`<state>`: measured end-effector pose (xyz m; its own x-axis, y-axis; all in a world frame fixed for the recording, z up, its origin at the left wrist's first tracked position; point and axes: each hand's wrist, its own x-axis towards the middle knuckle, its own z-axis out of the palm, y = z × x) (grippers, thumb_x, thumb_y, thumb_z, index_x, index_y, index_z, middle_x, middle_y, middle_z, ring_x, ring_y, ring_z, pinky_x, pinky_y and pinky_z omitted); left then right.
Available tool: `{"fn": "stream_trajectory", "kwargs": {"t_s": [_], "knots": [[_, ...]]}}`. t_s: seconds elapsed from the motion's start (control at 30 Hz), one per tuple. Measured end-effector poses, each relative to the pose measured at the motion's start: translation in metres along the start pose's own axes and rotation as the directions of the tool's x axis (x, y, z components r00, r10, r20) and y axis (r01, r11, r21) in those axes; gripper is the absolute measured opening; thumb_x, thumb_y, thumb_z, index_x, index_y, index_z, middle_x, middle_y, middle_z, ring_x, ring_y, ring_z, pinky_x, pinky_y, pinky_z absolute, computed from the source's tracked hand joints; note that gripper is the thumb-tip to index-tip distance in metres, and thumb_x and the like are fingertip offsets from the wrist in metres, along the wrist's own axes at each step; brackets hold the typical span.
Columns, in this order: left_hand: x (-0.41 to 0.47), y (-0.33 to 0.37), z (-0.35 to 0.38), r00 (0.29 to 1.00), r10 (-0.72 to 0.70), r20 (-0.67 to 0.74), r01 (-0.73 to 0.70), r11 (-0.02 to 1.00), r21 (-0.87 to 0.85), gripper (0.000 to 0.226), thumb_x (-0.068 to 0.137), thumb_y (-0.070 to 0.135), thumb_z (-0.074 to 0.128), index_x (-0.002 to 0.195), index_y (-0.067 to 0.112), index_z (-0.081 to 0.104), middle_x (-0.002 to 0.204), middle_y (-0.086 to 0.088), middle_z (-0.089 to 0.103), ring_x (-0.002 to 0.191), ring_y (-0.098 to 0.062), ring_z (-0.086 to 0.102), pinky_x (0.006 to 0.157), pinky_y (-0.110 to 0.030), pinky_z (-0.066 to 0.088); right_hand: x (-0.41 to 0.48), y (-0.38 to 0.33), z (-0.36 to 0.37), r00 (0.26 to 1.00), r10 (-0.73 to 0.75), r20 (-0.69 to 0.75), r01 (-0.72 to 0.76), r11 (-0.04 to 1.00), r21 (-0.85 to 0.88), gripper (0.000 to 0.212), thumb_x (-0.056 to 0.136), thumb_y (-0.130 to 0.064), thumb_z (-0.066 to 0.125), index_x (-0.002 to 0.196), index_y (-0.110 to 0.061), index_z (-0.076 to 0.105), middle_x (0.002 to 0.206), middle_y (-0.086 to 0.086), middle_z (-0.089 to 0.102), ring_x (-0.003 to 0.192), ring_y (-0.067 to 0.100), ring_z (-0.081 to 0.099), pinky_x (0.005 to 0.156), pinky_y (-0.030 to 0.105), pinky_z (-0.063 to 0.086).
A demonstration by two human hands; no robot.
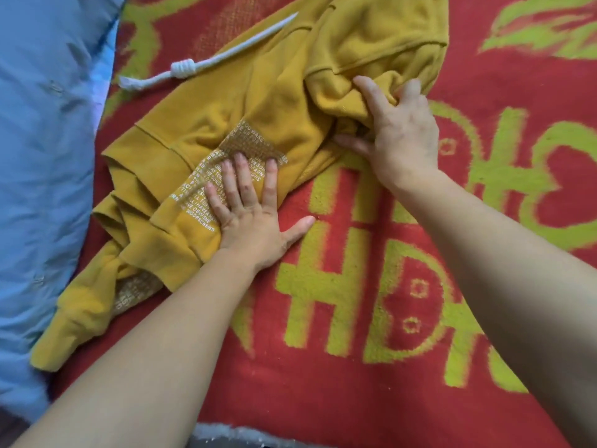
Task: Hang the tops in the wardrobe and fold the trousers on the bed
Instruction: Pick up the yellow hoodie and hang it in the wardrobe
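Observation:
A mustard-yellow hooded top [258,92] lies crumpled on the bed, running from the lower left up to the top right. It carries a patch of white printed lettering and a white drawstring [206,61] with a knot, stretched over the blanket at the upper left. My left hand [252,205] lies flat with straight fingers on the lettered patch, thumb out on the blanket. My right hand [397,130] grips a bunched fold of the yellow fabric near the hood, fingers curled into it.
The bed is covered by a red blanket [355,367] with large yellow-green characters. A light blue quilt [42,156] lies along the left side, against the garment's sleeve. A grey edge shows at the bottom.

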<state>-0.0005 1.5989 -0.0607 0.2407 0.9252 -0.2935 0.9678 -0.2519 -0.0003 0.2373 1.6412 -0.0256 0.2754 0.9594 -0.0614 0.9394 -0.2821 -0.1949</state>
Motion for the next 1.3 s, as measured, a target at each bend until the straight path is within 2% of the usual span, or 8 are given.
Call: {"fn": "stream_trajectory", "kwargs": {"t_s": [0.13, 0.27, 0.5, 0.67, 0.87, 1.07, 1.2, 1.3], "knots": [[-0.002, -0.001, -0.010, 1.000, 0.002, 0.028, -0.001, 0.999, -0.045, 0.094, 0.081, 0.085, 0.020, 0.154, 0.033, -0.009, 0.160, -0.018, -0.015, 0.148, -0.035, -0.017, 0.112, -0.058, -0.016, -0.048, 0.016, -0.010, 0.993, 0.053, 0.104, -0.071, 0.982, 0.174, 0.065, 0.087, -0.053, 0.064, 0.145, -0.050, 0.035, 0.113, 0.010, 0.048, 0.094, 0.038, 0.060, 0.079, 0.043, 0.049], [-0.028, -0.013, -0.029, 0.996, 0.028, -0.079, -0.042, 0.983, -0.180, 0.062, 0.093, 0.026, 0.055, 0.149, 0.039, 0.033, 0.163, -0.009, 0.015, 0.150, -0.028, 0.009, 0.119, -0.048, 0.007, -0.135, 0.033, -0.019, 0.968, 0.066, 0.241, -0.116, 0.973, 0.200, 0.064, 0.085, -0.045, 0.063, 0.143, -0.050, 0.035, 0.104, 0.008, 0.052, 0.095, 0.040, 0.062, 0.083, 0.043, 0.051], [-0.109, -0.020, -0.047, 0.993, 0.093, 0.074, -0.054, 0.906, -0.421, 0.059, 0.081, -0.008, 0.048, 0.131, 0.020, 0.062, 0.150, -0.007, 0.046, 0.141, -0.022, 0.038, 0.115, -0.040, 0.024, -0.292, 0.041, -0.037, 0.856, 0.124, 0.502, -0.266, 0.938, 0.223, 0.065, 0.081, -0.046, 0.062, 0.141, -0.042, 0.036, 0.106, 0.013, 0.062, 0.103, 0.038, 0.061, 0.089, 0.042, 0.049], [-0.185, -0.005, -0.032, 0.957, 0.173, 0.234, -0.091, 0.941, -0.325, 0.042, 0.090, 0.009, 0.056, 0.132, 0.013, 0.061, 0.154, -0.017, 0.035, 0.142, -0.030, 0.031, 0.117, -0.048, 0.019, -0.352, 0.032, -0.049, 0.559, -0.079, 0.825, -0.475, 0.785, 0.397, 0.078, 0.081, -0.055, 0.059, 0.152, -0.039, 0.029, 0.121, 0.006, 0.059, 0.108, 0.023, 0.055, 0.092, 0.031, 0.042], [-0.268, 0.034, -0.025, 0.977, -0.196, 0.088, 0.212, 0.812, -0.543, 0.054, 0.093, 0.058, 0.041, 0.106, 0.017, 0.073, 0.117, -0.005, 0.056, 0.113, -0.028, 0.049, 0.098, -0.043, 0.039, -0.360, 0.057, -0.058, 0.974, -0.003, 0.229, -0.049, 0.974, 0.221, 0.069, 0.078, -0.006, 0.055, 0.146, -0.018, 0.046, 0.139, 0.017, 0.045, 0.120, 0.037, 0.049, 0.096, 0.047, 0.047], [-0.293, 0.096, 0.001, 0.810, -0.154, 0.567, 0.524, 0.625, -0.579, 0.076, 0.072, 0.069, 0.070, 0.112, 0.004, 0.064, 0.114, -0.011, 0.055, 0.110, -0.029, 0.053, 0.097, -0.040, 0.045, -0.303, 0.116, -0.053, 0.957, 0.023, 0.290, 0.062, 0.958, -0.280, 0.070, 0.093, -0.005, 0.043, 0.156, -0.025, 0.021, 0.166, 0.013, 0.006, 0.150, 0.039, 0.012, 0.113, 0.052, 0.022], [-0.306, 0.105, 0.001, 0.798, -0.197, 0.569, 0.596, 0.395, -0.699, 0.029, 0.085, 0.048, 0.071, 0.089, 0.020, 0.062, 0.088, 0.008, 0.061, 0.085, -0.011, 0.060, 0.061, -0.010, 0.042, -0.291, 0.121, -0.057, 0.950, -0.002, 0.313, 0.049, 0.988, -0.145, 0.036, 0.097, -0.016, 0.040, 0.131, -0.013, 0.050, 0.149, 0.010, 0.043, 0.145, 0.034, 0.025, 0.111, 0.050, 0.024], [-0.312, 0.084, -0.015, 0.789, -0.210, 0.578, 0.613, 0.199, -0.764, 0.029, 0.086, 0.051, 0.068, 0.102, 0.028, 0.065, 0.094, 0.016, 0.067, 0.092, -0.003, 0.062, 0.066, -0.014, 0.046, -0.306, 0.105, -0.067, 0.935, 0.034, 0.353, -0.064, 0.995, 0.072, 0.026, 0.095, -0.022, 0.038, 0.114, -0.009, 0.050, 0.116, 0.018, 0.059, 0.116, 0.038, 0.053, 0.101, 0.049, 0.033]]}}
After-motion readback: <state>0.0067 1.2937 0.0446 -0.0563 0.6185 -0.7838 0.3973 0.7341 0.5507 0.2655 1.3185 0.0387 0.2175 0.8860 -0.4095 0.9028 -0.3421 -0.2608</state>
